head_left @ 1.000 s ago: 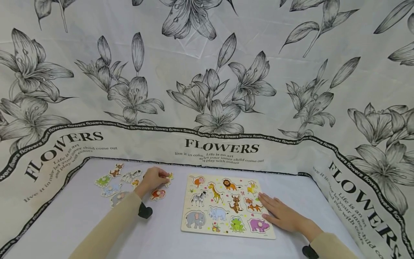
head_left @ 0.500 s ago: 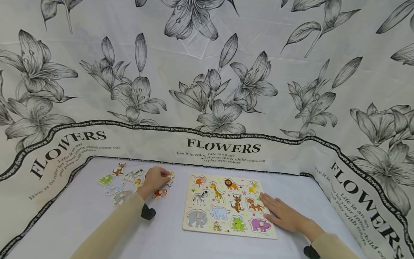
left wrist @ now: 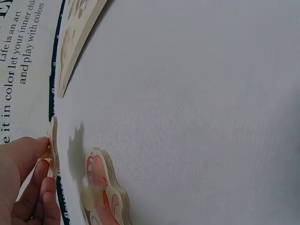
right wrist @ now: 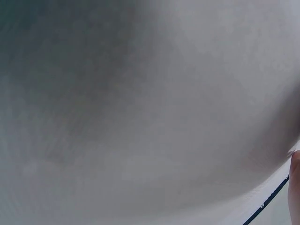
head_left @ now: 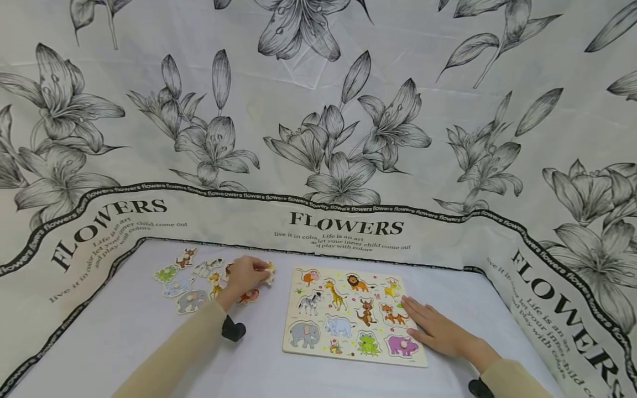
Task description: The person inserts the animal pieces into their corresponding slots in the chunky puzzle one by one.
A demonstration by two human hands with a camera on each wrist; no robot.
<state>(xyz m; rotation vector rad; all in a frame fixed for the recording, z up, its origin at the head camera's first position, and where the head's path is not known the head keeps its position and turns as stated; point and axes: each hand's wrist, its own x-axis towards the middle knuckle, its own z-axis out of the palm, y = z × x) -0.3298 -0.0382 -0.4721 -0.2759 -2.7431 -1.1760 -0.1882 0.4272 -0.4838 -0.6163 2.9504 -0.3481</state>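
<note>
My left hand [head_left: 246,277] pinches a wooden animal puzzle piece [left wrist: 54,145] between thumb and fingers. The piece is seen edge-on in the left wrist view, raised off the white cloth with its shadow beside it. Under that hand lies a red monkey piece [left wrist: 101,183] with a round knob. My right hand [head_left: 443,329] rests with straight fingers on the right edge of the wooden puzzle board [head_left: 318,354]. Animal pictures cover the board. A purple hippo piece [head_left: 402,346] with a knob sits in its lower right corner.
Left of the left hand lie several loose pieces: a kangaroo [head_left: 186,258], a frog [head_left: 165,273], a zebra [head_left: 207,267], a rhino [head_left: 177,287], an elephant [head_left: 192,302] and a giraffe [head_left: 215,284]. A flower-printed curtain [head_left: 343,149] rises behind the table.
My left hand has shifted slightly right with the pinched piece, uncovering more of the giraffe piece. The right hand keeps its place on the board, and the head view has turned a little left.
</note>
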